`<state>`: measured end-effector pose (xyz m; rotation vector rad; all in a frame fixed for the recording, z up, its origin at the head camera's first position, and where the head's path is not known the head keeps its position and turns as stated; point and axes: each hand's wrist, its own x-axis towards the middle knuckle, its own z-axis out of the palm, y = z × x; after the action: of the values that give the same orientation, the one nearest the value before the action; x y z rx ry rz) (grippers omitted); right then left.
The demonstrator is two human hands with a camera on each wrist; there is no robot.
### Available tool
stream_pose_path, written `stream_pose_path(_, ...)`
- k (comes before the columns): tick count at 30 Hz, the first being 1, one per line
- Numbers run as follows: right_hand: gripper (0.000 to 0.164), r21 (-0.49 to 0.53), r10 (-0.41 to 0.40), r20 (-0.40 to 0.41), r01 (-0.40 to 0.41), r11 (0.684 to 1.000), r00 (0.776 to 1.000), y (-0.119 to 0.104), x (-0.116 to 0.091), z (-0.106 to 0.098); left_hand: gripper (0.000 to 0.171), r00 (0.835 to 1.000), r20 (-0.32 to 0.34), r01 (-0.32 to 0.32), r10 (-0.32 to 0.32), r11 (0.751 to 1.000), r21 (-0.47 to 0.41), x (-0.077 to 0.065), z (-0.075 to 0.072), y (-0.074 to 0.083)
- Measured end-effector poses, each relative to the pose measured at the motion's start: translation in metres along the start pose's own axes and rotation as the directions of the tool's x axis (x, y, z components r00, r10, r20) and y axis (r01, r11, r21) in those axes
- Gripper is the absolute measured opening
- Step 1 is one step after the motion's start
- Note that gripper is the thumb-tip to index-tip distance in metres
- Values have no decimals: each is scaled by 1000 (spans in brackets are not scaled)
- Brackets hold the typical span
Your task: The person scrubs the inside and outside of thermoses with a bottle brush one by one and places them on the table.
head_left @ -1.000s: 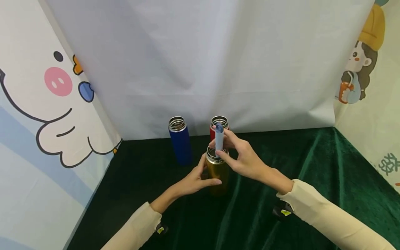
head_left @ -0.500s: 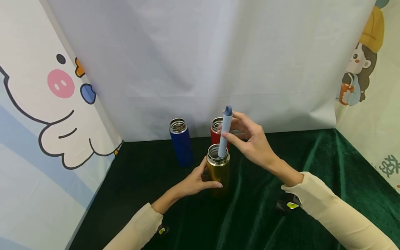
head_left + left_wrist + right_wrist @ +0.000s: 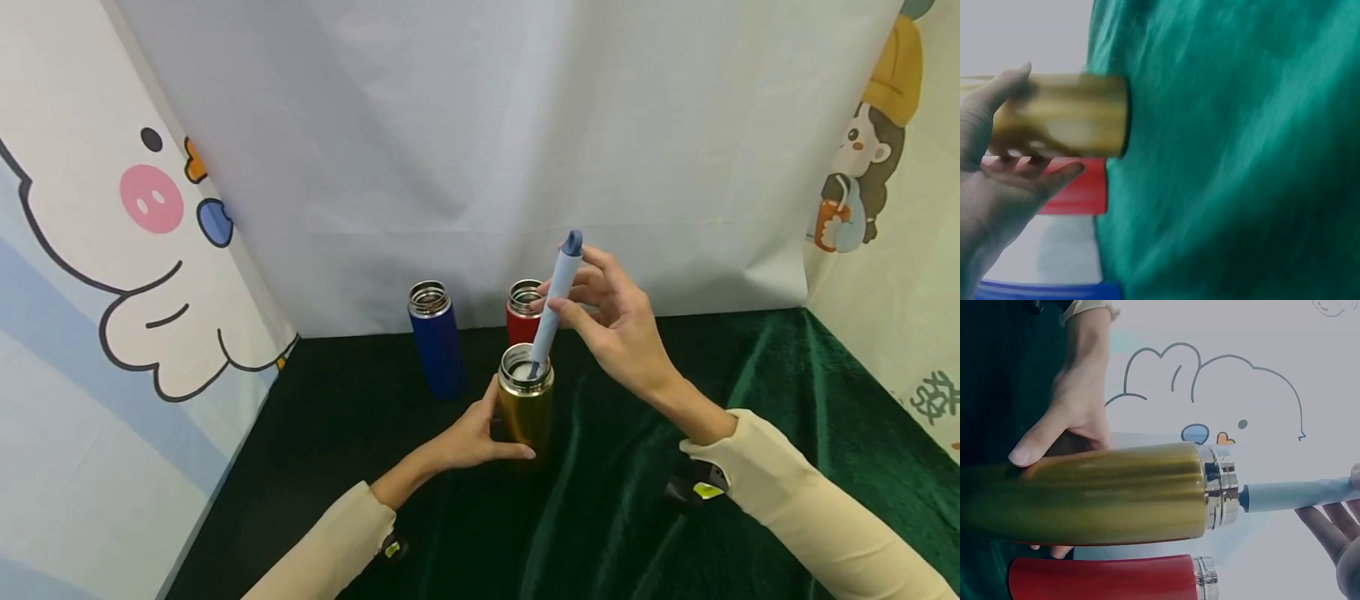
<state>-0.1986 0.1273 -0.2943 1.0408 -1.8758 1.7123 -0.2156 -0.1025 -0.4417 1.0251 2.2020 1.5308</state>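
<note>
My left hand (image 3: 467,439) wraps round the lower body of a gold thermos bottle (image 3: 524,417), which stands upright with its steel-rimmed mouth uncovered. Between thumb and fingers my right hand (image 3: 626,337) pinches a light blue handle with a dark blue looped end, apparently of a bottle brush (image 3: 557,304). It leans to the right over the bottle. Its dark lower end reaches the mouth, where a white head shows inside. The right wrist view has the handle (image 3: 1294,495) in line with the gold bottle's (image 3: 1116,497) opening.
Just behind the gold bottle stands a red bottle (image 3: 521,327), partly covered by it. A blue bottle (image 3: 437,354) is to the left, also lidless. Dark green cloth (image 3: 712,375) covers the table, and a pale curtain (image 3: 375,167) hangs at the back.
My right hand has risen and moved right, drawing the brush handle up out of the gold bottle until its white head shows at the mouth. The left hand keeps its grip.
</note>
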Motion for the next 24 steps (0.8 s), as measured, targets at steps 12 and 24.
stream_pose_path(12, 46, 241, -23, -255, 86, 967, 967, -7, -24, -33, 78, 958, -272, 5, 88, 945, 327, -22, -1, 21)
stream_pose_path(24, 49, 310, 158, -412, -25, 950, 897, 22, -69, -25, 76, 916, -396, 201, 67, 777, 597, -40, 12, 23)
